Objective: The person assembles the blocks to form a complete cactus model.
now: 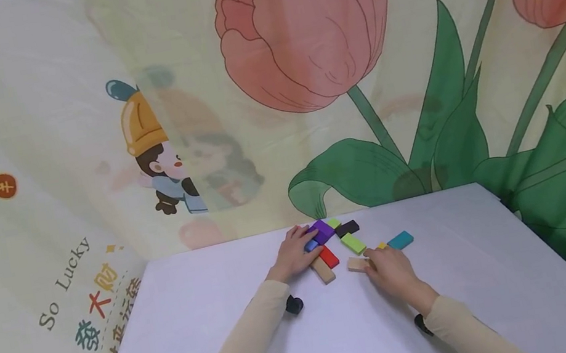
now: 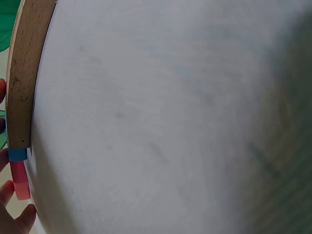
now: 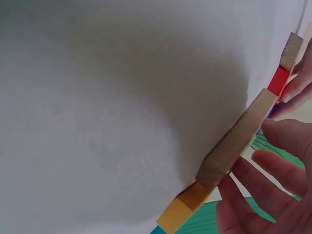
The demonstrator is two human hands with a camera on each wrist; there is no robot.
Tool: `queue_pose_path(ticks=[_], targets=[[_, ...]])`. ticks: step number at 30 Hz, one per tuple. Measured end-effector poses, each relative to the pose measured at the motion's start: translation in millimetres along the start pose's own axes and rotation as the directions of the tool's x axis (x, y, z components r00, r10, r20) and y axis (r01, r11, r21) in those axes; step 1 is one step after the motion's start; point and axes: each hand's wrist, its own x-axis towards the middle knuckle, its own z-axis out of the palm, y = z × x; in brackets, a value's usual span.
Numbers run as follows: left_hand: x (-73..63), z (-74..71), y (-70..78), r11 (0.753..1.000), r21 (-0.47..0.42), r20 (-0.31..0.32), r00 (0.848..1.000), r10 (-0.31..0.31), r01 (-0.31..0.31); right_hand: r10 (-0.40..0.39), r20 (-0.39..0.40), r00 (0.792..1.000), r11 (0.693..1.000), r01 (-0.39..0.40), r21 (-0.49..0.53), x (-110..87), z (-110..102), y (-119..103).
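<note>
In the head view, my left hand (image 1: 292, 255) rests its fingers over a purple block (image 1: 323, 231) and a blue block (image 1: 311, 245). A red block (image 1: 329, 256) and a plain wooden block (image 1: 324, 271) lie just beside it. My right hand (image 1: 393, 273) touches another plain wooden block (image 1: 357, 264), covering its right end. The right wrist view shows the thumb and loosely bent fingers along one side of that block (image 3: 239, 136). Against its end lies a yellow block (image 3: 184, 207). Left fingertips reach in at the left wrist view's edge, near the red block (image 2: 20, 180).
Farther back lie a black block (image 1: 347, 228) and two light green blocks, one in front (image 1: 353, 244) and one behind (image 1: 334, 223). To the right is a teal block (image 1: 400, 240). The white table (image 1: 214, 300) meets a printed curtain (image 1: 223, 224) at its back edge.
</note>
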Motion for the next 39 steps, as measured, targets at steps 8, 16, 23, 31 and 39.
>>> queue_pose_path(ticks=[8,16,23,31,39], targets=[[1.0,-0.1,2.8,1.000,0.004,-0.013,1.000,0.005,-0.005,0.028,0.043,0.999,0.999,-0.029,0.028,2.6,-5,-1],[1.3,-4.3,6.0,1.000,0.002,0.012,1.000,-0.004,0.004,0.059,0.057,0.997,0.996,-0.062,0.056,2.9,-7,-3],[1.5,-2.8,3.3,1.000,0.014,0.014,1.000,-0.011,0.010,0.067,0.104,0.992,0.992,-0.078,0.100,-3.5,-14,-9],[0.6,-2.4,2.7,1.000,0.005,0.009,1.000,-0.011,0.011,0.092,0.245,0.965,0.900,-0.186,0.395,-21.8,-32,-14],[-1.3,-1.3,2.3,1.000,0.009,0.011,1.000,-0.015,0.015,-0.100,0.387,0.917,0.803,-0.155,0.575,-51.0,-33,-14]])
